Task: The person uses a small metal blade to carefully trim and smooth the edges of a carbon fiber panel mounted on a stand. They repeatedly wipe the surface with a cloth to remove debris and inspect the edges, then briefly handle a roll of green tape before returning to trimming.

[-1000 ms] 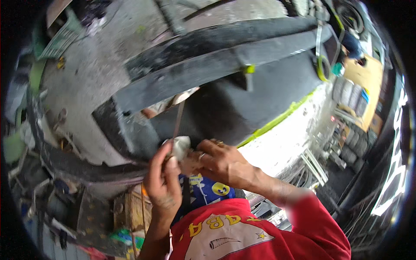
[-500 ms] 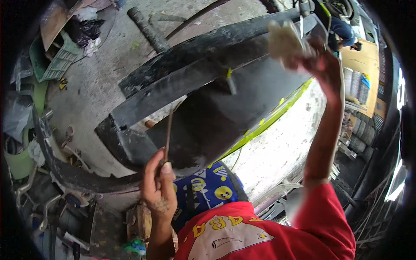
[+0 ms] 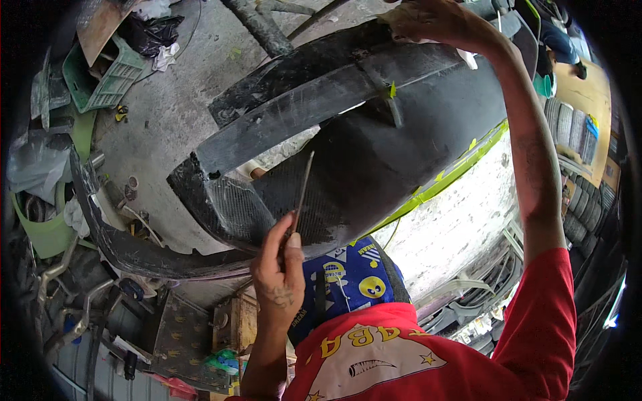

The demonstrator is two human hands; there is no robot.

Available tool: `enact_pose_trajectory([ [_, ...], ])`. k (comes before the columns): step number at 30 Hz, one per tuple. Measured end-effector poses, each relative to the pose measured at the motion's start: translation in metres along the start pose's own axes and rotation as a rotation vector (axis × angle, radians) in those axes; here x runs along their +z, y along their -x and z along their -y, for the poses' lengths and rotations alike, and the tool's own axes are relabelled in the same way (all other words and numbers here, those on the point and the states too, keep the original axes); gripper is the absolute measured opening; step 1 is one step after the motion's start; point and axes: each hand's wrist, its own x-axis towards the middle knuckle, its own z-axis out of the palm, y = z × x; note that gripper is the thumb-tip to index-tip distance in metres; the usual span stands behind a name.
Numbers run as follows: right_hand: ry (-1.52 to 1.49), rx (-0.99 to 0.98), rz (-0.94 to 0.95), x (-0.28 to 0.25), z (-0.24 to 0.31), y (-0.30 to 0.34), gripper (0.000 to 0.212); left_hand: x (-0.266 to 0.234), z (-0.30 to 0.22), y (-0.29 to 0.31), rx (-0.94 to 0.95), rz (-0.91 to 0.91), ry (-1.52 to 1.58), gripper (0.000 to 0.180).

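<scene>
My left grip (image 3: pixel 279 267) pinches the lower end of a thin, brown-grey, seemingly metal rod (image 3: pixel 305 187) near centre, tip toward twelve o'clock; probably light, stiff, best held there. Right grip (image 3: pixel 438 27), one o'clock: I can't tell.

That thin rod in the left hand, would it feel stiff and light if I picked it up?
The thin rod is probably stiff: it sticks out straight from the left hand, with no visible sag. It is likely light, being slim and held in a simple pinch.

The black panel (image 3: pixel 374 160) looks matt (scuffed in patches), the green crate (image 3: pixel 115 75) plastic, the floor (image 3: pixel 194 73) rough.
</scene>
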Motion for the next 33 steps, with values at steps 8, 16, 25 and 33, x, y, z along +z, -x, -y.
enact_pose_trajectory([
  [8,-0.281,0.104,-0.19,-0.001,0.011,0.013,0.054,0.028,0.011,-0.012,0.066,-0.001,0.013,0.038],
  [16,-0.132,0.213,-0.792,0.0,0.039,0.07,0.033,0.028,0.011,-0.016,0.101,0.034,-0.009,0.038],
  [25,-0.119,-0.145,-0.203,0.081,0.179,0.098,0.035,0.036,0.016,-0.016,0.095,0.017,0.066,0.037],
  [33,0.037,-0.119,-0.154,0.108,0.184,0.085,0.046,0.042,0.012,-0.016,0.122,-0.03,0.061,0.037],
])
